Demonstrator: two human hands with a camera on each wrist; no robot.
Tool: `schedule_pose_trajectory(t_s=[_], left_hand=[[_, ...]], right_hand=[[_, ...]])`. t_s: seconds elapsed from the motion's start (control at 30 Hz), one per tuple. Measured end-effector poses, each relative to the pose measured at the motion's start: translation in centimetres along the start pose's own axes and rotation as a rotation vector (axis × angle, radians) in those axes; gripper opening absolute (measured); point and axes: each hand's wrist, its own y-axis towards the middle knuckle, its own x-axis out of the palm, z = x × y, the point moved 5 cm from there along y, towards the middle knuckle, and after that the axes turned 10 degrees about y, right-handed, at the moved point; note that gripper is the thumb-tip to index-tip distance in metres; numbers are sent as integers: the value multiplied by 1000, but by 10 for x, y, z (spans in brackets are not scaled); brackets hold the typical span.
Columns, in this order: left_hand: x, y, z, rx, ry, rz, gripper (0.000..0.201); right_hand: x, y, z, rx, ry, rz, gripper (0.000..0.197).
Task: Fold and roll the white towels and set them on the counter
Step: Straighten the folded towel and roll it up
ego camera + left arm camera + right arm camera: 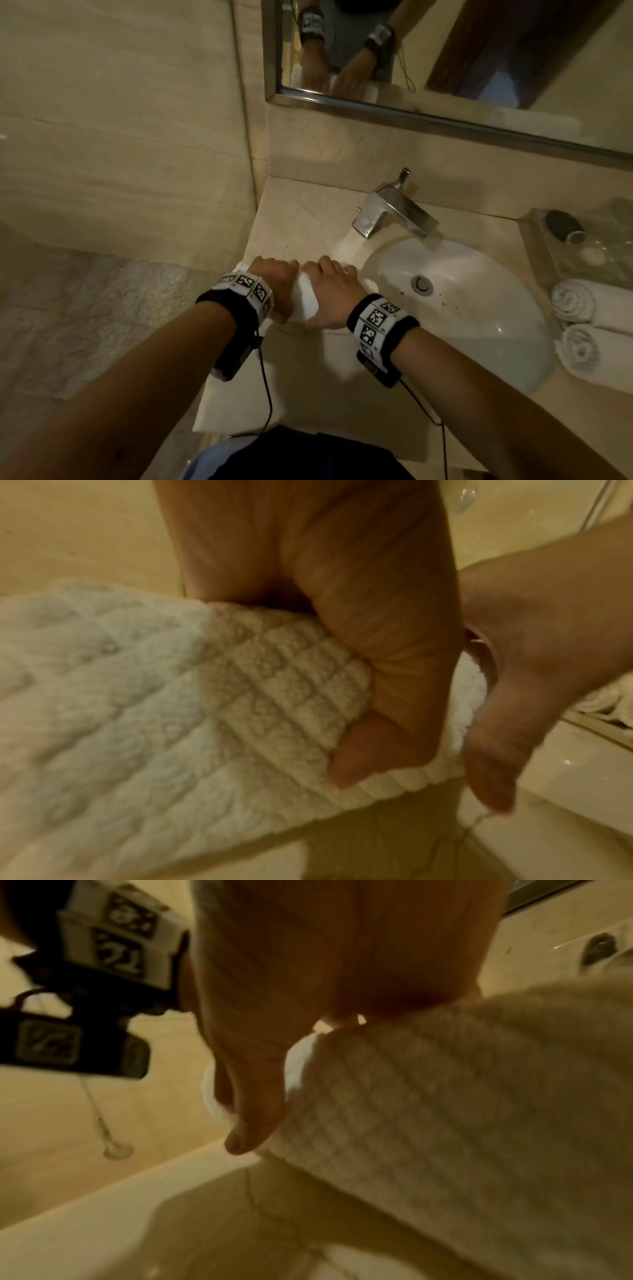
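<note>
A white waffle-textured towel (303, 298) lies as a thick roll on the beige counter (301, 222), just left of the sink. My left hand (274, 277) grips its left part, fingers curled over the far side. In the left wrist view the thumb (359, 750) presses into the towel (171, 696). My right hand (329, 287) holds the right part beside it. The right wrist view shows its thumb (253, 1123) against the towel (445, 1096). Most of the towel is hidden under both hands. Two rolled white towels (589, 301) (589, 349) lie right of the sink.
The white sink (479, 335) lies right of my hands, with a chrome faucet (394, 209) behind it. A clear tray with glasses (582, 240) stands at the back right. A mirror (479, 51) hangs above. The counter ends at the wall on the left.
</note>
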Motion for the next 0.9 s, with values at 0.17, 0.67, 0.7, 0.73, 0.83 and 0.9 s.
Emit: schedule_pose_trajectory(t_s=[0.17, 0.67, 0.7, 0.73, 0.83, 0.9], left_hand=[[5, 4, -3, 3, -146, -78, 89], [27, -4, -68, -459, -1030, 215, 82], [27, -3, -69, -480, -1055, 218, 81], [27, -2, -69, -495, -1080, 218, 79], [27, 0, -70, -542, -1159, 236, 75], [28, -3, -73, -604, -1245, 262, 78]], right_hand=[[-2, -2, -7, -45, -2, 33, 93], [-26, 13, 49, 173, 365, 10, 96], [-25, 9, 59, 208, 441, 32, 95], [-22, 5, 67, 238, 533, 53, 94], [-11, -2, 82, 295, 801, 99, 83], [-5, -3, 84, 326, 938, 131, 81]])
